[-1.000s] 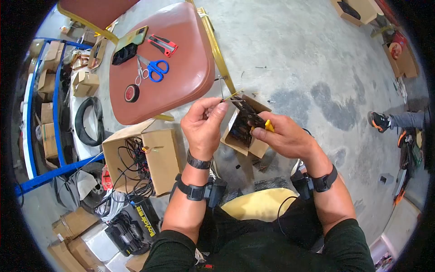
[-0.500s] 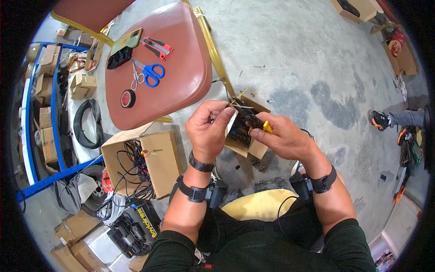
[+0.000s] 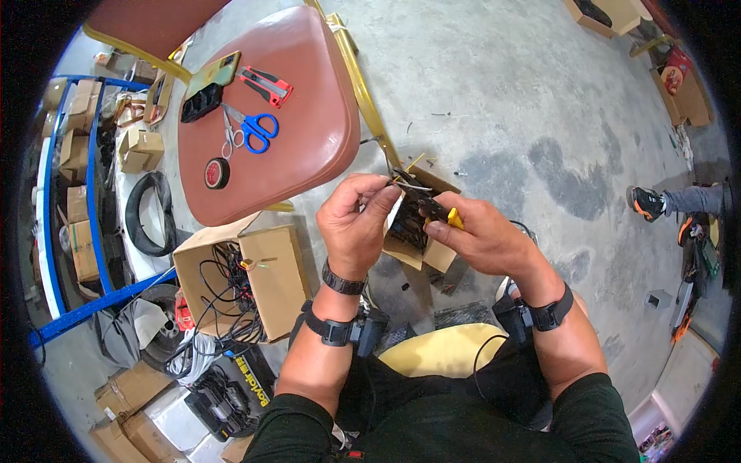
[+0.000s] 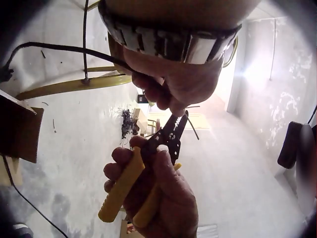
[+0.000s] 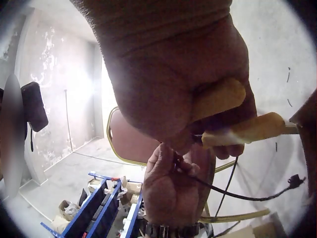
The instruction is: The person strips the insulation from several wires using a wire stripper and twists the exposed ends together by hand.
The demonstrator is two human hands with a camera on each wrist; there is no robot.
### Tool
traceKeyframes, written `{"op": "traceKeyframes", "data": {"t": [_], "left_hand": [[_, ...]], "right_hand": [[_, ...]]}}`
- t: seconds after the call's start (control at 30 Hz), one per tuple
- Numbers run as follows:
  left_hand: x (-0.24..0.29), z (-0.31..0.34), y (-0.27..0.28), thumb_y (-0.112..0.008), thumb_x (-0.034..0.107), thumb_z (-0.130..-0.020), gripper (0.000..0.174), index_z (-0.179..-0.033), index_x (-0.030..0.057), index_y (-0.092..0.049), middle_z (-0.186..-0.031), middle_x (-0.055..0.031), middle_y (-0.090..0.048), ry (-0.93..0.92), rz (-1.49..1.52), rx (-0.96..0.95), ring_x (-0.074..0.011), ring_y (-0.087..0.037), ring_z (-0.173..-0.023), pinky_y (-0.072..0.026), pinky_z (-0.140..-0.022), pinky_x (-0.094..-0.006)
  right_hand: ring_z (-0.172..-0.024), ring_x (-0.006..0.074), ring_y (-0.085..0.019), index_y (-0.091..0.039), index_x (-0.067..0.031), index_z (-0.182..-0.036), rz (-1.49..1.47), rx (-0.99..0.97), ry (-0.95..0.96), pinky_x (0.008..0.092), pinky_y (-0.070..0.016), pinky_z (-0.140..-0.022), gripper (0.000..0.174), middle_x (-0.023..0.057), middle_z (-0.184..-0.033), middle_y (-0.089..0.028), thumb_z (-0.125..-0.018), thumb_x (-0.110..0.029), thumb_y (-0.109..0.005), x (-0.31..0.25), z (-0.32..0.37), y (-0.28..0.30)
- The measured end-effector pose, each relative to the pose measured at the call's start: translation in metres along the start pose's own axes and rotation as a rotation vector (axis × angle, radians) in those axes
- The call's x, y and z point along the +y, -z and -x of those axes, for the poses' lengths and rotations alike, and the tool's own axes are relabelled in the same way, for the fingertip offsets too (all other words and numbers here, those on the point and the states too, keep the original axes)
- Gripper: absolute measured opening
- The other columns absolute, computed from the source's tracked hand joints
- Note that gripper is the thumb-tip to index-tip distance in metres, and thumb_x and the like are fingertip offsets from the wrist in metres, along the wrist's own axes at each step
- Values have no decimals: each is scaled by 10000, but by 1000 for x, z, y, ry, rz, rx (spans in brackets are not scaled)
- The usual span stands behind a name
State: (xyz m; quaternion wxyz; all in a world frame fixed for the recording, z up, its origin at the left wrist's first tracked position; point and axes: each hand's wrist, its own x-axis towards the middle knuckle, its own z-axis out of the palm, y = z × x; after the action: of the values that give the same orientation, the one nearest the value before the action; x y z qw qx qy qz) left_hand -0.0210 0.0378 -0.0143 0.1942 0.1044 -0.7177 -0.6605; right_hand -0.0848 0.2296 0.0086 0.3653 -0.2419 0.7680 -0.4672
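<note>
My left hand [image 3: 351, 224] pinches a black cable [image 4: 64, 48] between thumb and fingers. In the left wrist view the cable trails off to a small dark end piece [image 4: 6, 73]. Thin wire ends, one of them whitish [image 3: 413, 187], stick out past the fingertips. My right hand [image 3: 488, 235] grips a wire stripper by its yellow handles [image 4: 120, 191]. Its dark metal head [image 4: 168, 141] points at the left fingertips, with the jaws right at the wires. In the right wrist view the palm hides most of the tool.
A chair seat [image 3: 285, 139] ahead holds blue-handled scissors [image 3: 261, 133], a red cutter [image 3: 266, 85], a tape roll [image 3: 217, 174] and a phone [image 3: 212, 77]. An open carton [image 3: 282, 282] of black cables stands at left, and a smaller box [image 3: 440, 255] sits beneath the hands.
My left hand has shifted slightly right, bringing the wire ends nearer the stripper's jaws. The right hand keeps its grip and hardly moves. The chair sits a little further left in view.
</note>
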Motion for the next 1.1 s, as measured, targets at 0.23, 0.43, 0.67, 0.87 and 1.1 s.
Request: {"op": "traceKeyframes", "data": {"t": [0.23,0.43,0.67,0.87,1.1], "left_hand": [[4,1,-1,-759,-18,-812,123,-909,2,-684,-824,-4,-658,24,-37,24,-54,-576,-742,-485,-693,-208],[2,3,0,-760,-49,-795,179,-940,26,-686,-849,25,-633,61,-19,23,-44,-546,-742,-455,-677,-191],[1,4,0,-760,-54,-795,193,-952,28,-682,-844,30,-622,44,-2,35,-40,-544,-743,-454,-670,-187],[2,3,-1,-760,-55,-794,195,-952,27,-681,-844,31,-621,60,19,38,-37,-544,-741,-456,-668,-184],[0,4,0,-766,-52,-790,199,-951,31,-683,-835,37,-623,86,38,42,-34,-546,-735,-452,-659,-183]], "right_hand": [[-840,309,-647,-598,-22,-1106,19,39,33,403,-490,-744,268,187,-893,-664,-922,-212,-640,1,0,-2],[-828,424,-635,-596,-31,-1035,-16,91,87,466,-488,-703,236,227,-836,-645,-899,-218,-642,2,1,-5],[-832,426,-634,-589,-33,-1039,22,108,104,466,-488,-699,234,226,-840,-642,-897,-211,-643,4,1,-8],[-837,428,-633,-583,-33,-1050,44,110,116,472,-490,-699,249,229,-848,-642,-889,-212,-649,4,1,-8],[-848,426,-635,-578,-36,-1068,111,138,146,483,-498,-713,266,228,-878,-650,-883,-213,-650,7,0,-10]]}}
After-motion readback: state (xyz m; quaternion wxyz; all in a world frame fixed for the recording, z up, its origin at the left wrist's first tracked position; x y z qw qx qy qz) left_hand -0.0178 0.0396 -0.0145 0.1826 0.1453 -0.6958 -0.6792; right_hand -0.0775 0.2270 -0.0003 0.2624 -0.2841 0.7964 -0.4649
